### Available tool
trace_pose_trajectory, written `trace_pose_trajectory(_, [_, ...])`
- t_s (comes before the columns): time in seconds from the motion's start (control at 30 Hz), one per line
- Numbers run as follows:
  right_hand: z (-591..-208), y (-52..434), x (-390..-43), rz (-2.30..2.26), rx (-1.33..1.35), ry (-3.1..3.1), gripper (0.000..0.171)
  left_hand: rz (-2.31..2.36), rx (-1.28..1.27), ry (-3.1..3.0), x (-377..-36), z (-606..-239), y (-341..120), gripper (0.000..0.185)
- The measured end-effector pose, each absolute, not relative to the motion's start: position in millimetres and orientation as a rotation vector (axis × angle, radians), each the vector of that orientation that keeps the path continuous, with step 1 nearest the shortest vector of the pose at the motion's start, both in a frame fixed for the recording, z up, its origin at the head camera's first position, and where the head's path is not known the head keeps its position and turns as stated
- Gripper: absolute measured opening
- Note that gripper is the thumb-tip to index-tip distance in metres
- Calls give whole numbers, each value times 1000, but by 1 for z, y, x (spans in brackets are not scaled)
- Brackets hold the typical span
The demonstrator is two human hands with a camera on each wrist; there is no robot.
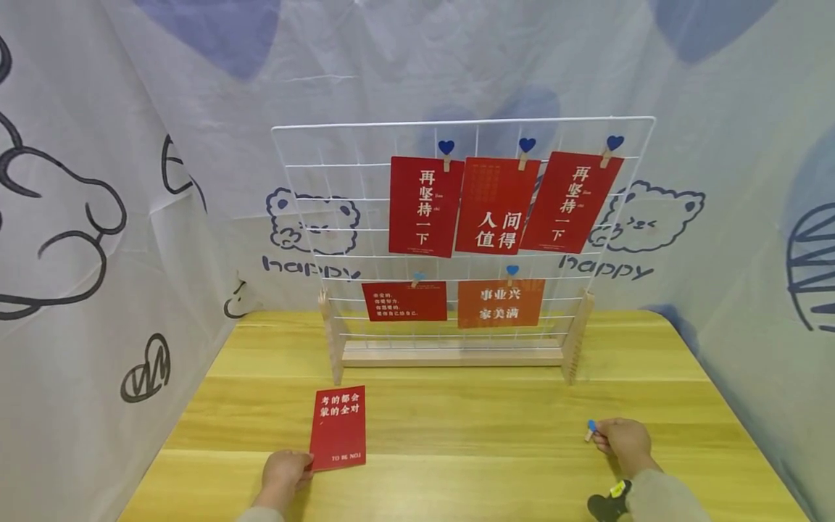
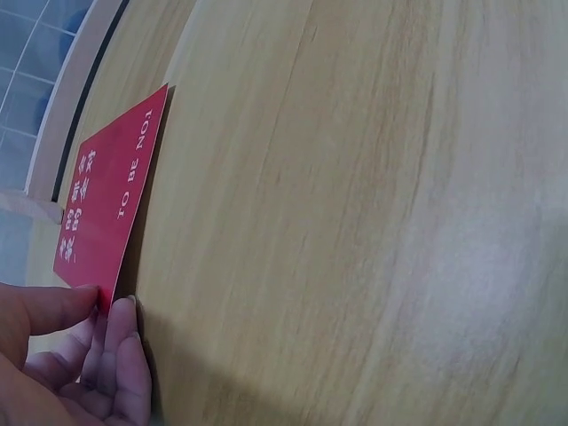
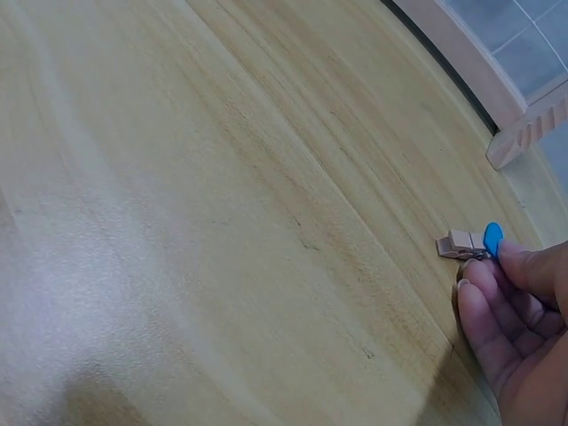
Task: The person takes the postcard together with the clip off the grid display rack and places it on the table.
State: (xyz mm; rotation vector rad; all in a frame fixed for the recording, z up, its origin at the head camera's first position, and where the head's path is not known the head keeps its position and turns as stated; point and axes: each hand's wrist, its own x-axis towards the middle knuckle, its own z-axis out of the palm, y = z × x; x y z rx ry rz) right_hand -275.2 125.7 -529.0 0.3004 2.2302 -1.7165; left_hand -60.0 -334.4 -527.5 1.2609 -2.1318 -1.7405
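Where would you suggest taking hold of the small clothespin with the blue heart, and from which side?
Probably pinch the clothespin by its heart end from the right, where the right hand holds it: the wooden tip points leftward, unobstructed.

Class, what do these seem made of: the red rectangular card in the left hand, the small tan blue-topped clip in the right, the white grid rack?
Red card: probably matte cardstock, thin and without glare.
Tan clip: likely bare wood, being pale and dull; its blue top, smooth and evenly coloured, may be plastic.
White rack: probably coated metal, given thin, straight bars.
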Motion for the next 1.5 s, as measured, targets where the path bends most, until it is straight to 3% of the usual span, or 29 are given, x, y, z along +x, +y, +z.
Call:
trace_pose_trajectory(0.43, [-535,126,-280,-1797,356,2184,24,-1551,1317,-2385,-60,-521,-335,22])
trace_pose_trajectory(0.8, [-532,126,-280,-1780,374,2212,26,-1717,1190,-2339,-62,-521,-339,29])
trace_pose_trajectory(1.13, [-532,133,-277,-1775,447,2215,19,-1777,1211,-2275,-60,-523,-342,18])
trace_pose_trajectory(1.5, [-529,141,-276,-1707,340,2283,32,-1807,1176,-2319,-55,-515,-347,44])
